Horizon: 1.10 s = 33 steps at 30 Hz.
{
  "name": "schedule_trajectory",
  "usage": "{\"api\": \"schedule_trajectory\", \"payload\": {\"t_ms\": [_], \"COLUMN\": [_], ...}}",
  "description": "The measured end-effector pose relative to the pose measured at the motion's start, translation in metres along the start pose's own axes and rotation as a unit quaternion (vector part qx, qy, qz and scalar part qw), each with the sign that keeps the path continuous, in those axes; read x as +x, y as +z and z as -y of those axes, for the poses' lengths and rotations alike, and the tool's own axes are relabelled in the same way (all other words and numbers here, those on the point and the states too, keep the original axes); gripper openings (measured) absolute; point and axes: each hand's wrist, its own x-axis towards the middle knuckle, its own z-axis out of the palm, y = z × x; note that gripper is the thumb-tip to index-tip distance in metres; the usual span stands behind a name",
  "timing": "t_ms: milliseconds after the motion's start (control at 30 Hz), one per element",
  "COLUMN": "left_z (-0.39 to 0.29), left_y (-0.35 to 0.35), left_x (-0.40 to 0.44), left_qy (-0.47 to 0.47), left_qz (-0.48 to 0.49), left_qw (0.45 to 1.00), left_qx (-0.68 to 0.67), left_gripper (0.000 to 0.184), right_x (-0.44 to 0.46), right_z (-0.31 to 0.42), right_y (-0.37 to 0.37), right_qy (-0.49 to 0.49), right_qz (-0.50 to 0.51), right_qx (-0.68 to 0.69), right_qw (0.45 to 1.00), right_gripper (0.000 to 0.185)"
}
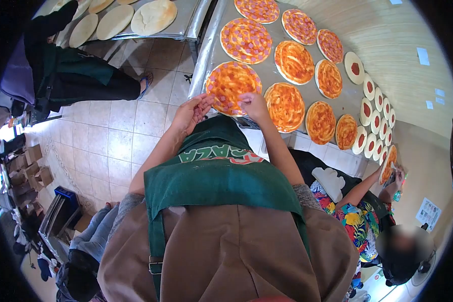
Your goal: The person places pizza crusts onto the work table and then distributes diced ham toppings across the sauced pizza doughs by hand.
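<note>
Right in front of me at the table's edge lies a pizza base (pixel 233 83) spread with red sauce, with pink diced ham around parts of its rim. My left hand (pixel 190 115) is cupped, palm up, at its near left edge, with small pink pieces of diced ham (pixel 200 104) in it. Over the right side of the same base, my right hand (pixel 255 106) has its fingers pinched together. What lies between those fingertips is too small to make out. Beside the right hand is a sauced base (pixel 284 106) without ham.
More ham-topped pizzas (pixel 246 41) and sauced bases (pixel 294 62) cover the metal table (pixel 214 48). Several small bases with sauce dots (pixel 368 86) lie farther right. A co-worker in a flowered shirt (pixel 360 224) holds a pizza at right. Plain bases (pixel 153 17) lie on another table; another person stands left.
</note>
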Motion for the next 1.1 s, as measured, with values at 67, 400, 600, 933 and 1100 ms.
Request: {"api": "schedule_trajectory", "payload": {"t_ms": [67, 400, 600, 933, 1100], "left_z": [0.000, 0.001, 0.003, 0.001, 0.010], "left_y": [0.001, 0.006, 0.003, 0.009, 0.002], "left_x": [0.000, 0.000, 0.000, -0.001, 0.010], "left_qy": [0.000, -0.008, -0.008, -0.004, -0.018], "left_qz": [-0.001, -0.004, 0.002, 0.024, 0.058], "left_qw": [1.000, 1.000, 1.000, 0.999, 0.997], "left_qx": [0.001, 0.019, 0.014, -0.027, -0.040], "left_gripper": [0.041, 0.042, 0.041, 0.044, 0.040], "right_x": [-0.003, -0.009, -0.018, -0.029, -0.040], "right_z": [0.009, 0.016, 0.045, 0.082, 0.100], "right_y": [-0.002, 0.000, 0.005, 0.010, 0.024], "right_qy": [-0.016, -0.032, -0.039, -0.173, -0.314], "right_qz": [0.026, -0.028, -0.084, -0.084, -0.024], "right_qx": [-0.033, -0.126, -0.211, -0.148, -0.079], "right_qw": [0.999, 0.991, 0.973, 0.970, 0.946], "right_gripper": [0.018, 0.012, 0.012, 0.016, 0.014]}}
